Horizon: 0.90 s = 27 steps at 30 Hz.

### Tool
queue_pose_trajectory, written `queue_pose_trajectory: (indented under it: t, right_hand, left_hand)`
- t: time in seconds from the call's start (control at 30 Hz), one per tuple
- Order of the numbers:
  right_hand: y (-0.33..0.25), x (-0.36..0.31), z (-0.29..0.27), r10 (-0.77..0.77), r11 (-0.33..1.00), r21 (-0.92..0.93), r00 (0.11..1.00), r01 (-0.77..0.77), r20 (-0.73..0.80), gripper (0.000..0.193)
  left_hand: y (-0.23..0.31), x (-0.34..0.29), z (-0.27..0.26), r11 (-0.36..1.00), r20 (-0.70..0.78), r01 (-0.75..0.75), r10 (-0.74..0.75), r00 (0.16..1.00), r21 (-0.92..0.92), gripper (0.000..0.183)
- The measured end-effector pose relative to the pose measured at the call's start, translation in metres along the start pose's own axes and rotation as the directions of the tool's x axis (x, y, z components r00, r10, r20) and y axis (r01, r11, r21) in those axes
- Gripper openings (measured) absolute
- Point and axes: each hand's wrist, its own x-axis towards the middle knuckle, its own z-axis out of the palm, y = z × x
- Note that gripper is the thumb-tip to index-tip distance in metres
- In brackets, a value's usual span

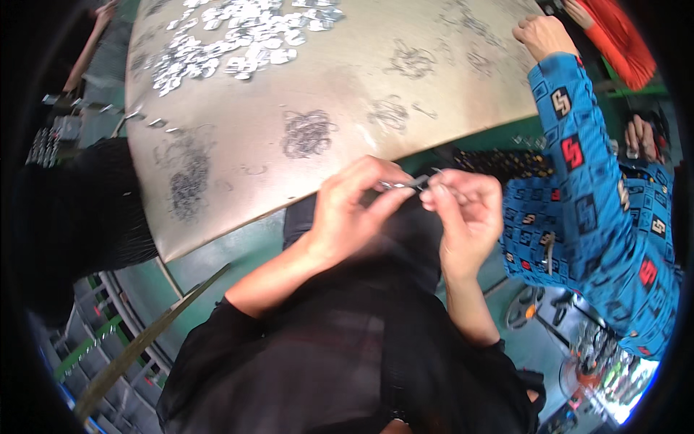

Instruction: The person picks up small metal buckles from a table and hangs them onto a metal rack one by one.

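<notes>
My left hand (345, 211) pinches a small shiny metal part (417, 183) between thumb and fingers, just beyond the table's near edge. Close against it, my right hand (468, 213) has thumb and fingertips together on a thin bent wire piece (437, 172), whose end sticks up. Both pieces meet or nearly meet between the fingertips; blur and the fingers hide how they join. On the table (246, 195) in front lies a tangled heap of dark wire pieces (307, 134), and another wire heap (189, 177) is nearer its left corner.
A large spread of silvery metal parts (249, 40) covers the far left of the table. More wire pieces (412, 61) lie farther right. At right, a co-worker's blue patterned sleeve (578, 145) reaches over the table edge; an orange sleeve (622, 43) is behind. A person in black (87, 210) is at left.
</notes>
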Motion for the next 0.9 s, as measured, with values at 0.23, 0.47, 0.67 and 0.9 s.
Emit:
queue_pose_trajectory:
  t: [0.23,0.47,0.67,0.9]
  right_hand:
    - [0.010,-0.004,0.000,-0.068,0.998,0.005,0.997,0.068,0.023,0.022]
    - [0.019,-0.004,-0.001,-0.013,1.000,-0.007,1.000,0.013,-0.019,0.022]
    - [0.016,-0.009,0.001,-0.129,0.992,0.019,0.992,0.129,0.008,0.023]
    - [0.012,-0.022,-0.005,-0.195,0.979,-0.055,0.981,0.195,-0.006,0.024]
  left_hand:
    - [-0.003,-0.003,-0.004,0.999,0.013,-0.026,0.026,1.000,-0.024,0.014]
    - [-0.011,-0.002,-0.001,1.000,0.014,-0.020,0.020,1.000,-0.014,0.016]
    - [-0.003,-0.005,-0.002,0.995,0.047,-0.064,0.067,0.997,-0.077,0.017]
    - [-0.071,0.053,-0.081,0.828,-0.158,-0.065,0.182,0.971,0.558,0.019]
